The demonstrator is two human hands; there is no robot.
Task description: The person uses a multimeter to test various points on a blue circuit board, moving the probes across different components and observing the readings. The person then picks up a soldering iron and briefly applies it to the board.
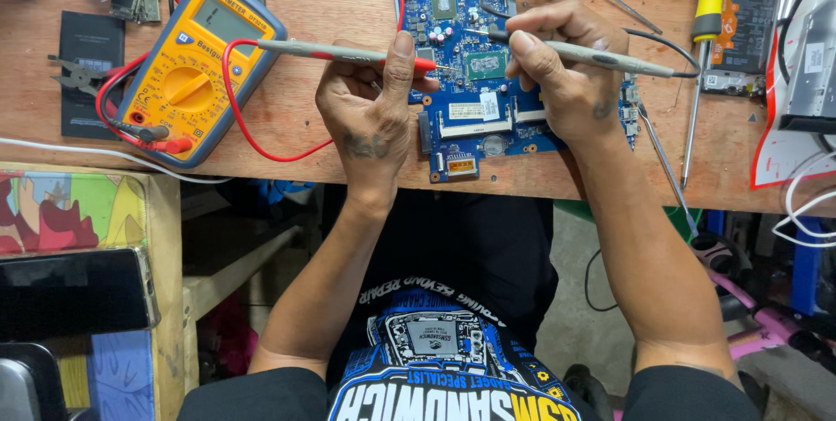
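A blue circuit board (pixel 470 116) lies flat on the wooden bench (pixel 305 138). My left hand (pixel 370 103) grips a grey probe with a red collar (pixel 340 53), its tip touching the board near a silver chip. My right hand (pixel 562 68) pinches a second grey probe with a black lead (pixel 610 60), tip set on the board's upper middle. Red and black leads run to a yellow multimeter (pixel 196 68) at the left, its dial and screen facing up.
A yellow-handled screwdriver (pixel 705 29) and a thin tool (pixel 666 164) lie right of the board. Black battery packs (pixel 87 42) and small board pieces sit at the far left. A phone (pixel 74 290) rests on a colourful mat below the bench.
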